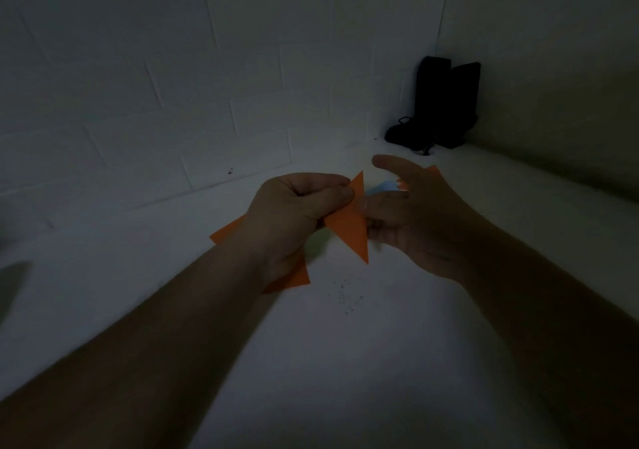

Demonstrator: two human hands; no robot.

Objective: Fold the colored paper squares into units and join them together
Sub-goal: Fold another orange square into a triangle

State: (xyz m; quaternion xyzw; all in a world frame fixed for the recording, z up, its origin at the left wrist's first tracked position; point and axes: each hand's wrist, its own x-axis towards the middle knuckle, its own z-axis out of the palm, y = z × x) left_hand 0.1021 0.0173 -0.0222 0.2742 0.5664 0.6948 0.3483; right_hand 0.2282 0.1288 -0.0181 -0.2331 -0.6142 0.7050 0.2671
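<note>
Two bare hands meet above a white surface in dim light, with folded orange paper held between them. The left hand has its thumb and curled fingers pinched on the paper's left part, near the upper point. The paper shows as a flat, sharply creased piece with long triangular points: one rises just right of the left thumb, another runs down to a narrow tip below and between the hands. More orange paper sticks out from behind the left wrist, at its left side and below it; whether that belongs to the same piece or lies apart on the surface cannot be told. The right hand is beside the paper with its thumb raised and apart, its fingers bent toward the paper's right edge and touching it; whether they actually pinch it cannot be told in the darkness. Behind the right hand a small orange corner and a bit of pale blue paper peek out. A pair of black boots stands in the far corner against the white block wall.
</note>
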